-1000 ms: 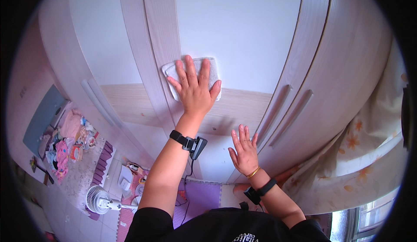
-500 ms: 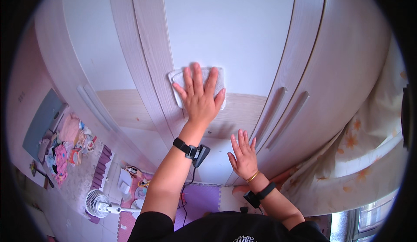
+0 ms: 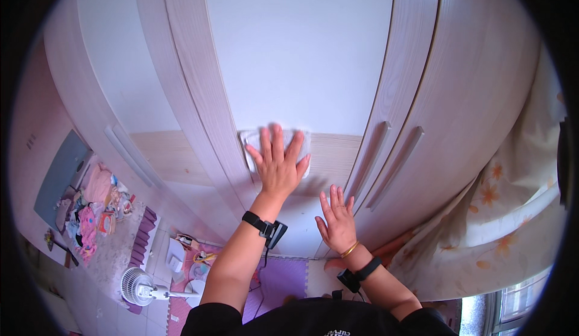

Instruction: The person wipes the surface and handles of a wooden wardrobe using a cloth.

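Observation:
With fingers spread, my left hand [image 3: 279, 166] presses a pale folded cloth [image 3: 249, 137] flat against a wardrobe door [image 3: 295, 53]. The cloth lies across the door's wood-look band [image 3: 338, 150], near its left frame strip, and its middle is hidden under my palm. My right hand [image 3: 338, 220] is held up in front of the lower door, lower and to the right of the left one. Its fingers are stretched out and it holds nothing; whether it touches the door I cannot tell. Black straps with small devices sit on both wrists.
Two long door handles [image 3: 398, 166] stand to the right. A floral curtain [image 3: 482, 233] hangs at the right edge. At lower left are a white fan [image 3: 137, 286], a bed or table piled with clothes [image 3: 90, 224], and a purple foam mat [image 3: 283, 282].
My left hand has slid the cloth down the door, from the white panel's lower edge onto the wood-look band. The right hand has hardly moved.

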Demonstrator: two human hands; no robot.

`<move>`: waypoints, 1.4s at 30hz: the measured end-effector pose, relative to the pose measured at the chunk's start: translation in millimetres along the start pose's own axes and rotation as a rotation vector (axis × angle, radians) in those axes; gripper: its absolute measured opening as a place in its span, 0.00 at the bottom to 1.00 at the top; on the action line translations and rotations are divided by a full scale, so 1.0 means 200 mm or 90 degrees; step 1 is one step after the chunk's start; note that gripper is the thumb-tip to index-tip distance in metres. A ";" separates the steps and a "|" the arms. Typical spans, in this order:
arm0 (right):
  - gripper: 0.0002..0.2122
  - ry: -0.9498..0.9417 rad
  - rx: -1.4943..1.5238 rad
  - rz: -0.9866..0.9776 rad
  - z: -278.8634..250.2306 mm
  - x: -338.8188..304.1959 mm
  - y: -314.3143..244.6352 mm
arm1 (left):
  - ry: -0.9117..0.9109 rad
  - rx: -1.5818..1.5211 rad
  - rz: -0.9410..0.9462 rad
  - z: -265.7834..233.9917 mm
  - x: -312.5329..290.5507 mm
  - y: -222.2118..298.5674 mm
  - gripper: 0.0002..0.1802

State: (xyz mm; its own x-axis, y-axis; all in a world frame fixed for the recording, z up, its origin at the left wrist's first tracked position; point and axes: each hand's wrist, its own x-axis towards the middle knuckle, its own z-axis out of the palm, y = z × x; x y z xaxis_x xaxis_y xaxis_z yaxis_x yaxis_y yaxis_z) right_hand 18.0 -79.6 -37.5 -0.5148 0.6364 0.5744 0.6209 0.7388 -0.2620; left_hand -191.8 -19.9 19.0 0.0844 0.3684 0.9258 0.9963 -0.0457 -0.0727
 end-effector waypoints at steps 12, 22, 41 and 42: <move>0.31 0.001 0.020 0.031 -0.01 -0.03 0.07 | 0.070 0.042 0.037 0.08 0.06 0.08 0.37; 0.31 0.031 0.001 0.037 -0.06 -0.05 0.13 | 0.092 0.027 -0.015 0.00 0.33 0.25 0.36; 0.34 0.088 0.038 0.042 -0.11 -0.07 0.24 | 0.083 -0.010 0.032 0.07 0.35 0.43 0.36; 0.34 0.089 0.036 0.040 -0.12 -0.07 0.26 | 0.078 0.000 0.052 0.08 0.32 0.45 0.35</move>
State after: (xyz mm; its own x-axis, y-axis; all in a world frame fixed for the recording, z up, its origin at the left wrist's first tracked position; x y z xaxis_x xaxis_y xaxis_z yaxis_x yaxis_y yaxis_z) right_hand 70.4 -55.8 -41.0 -0.3858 0.6481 0.6566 0.6132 0.7119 -0.3423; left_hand -97.1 14.7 66.0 0.1635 0.2476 0.9550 0.9861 -0.0710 -0.1504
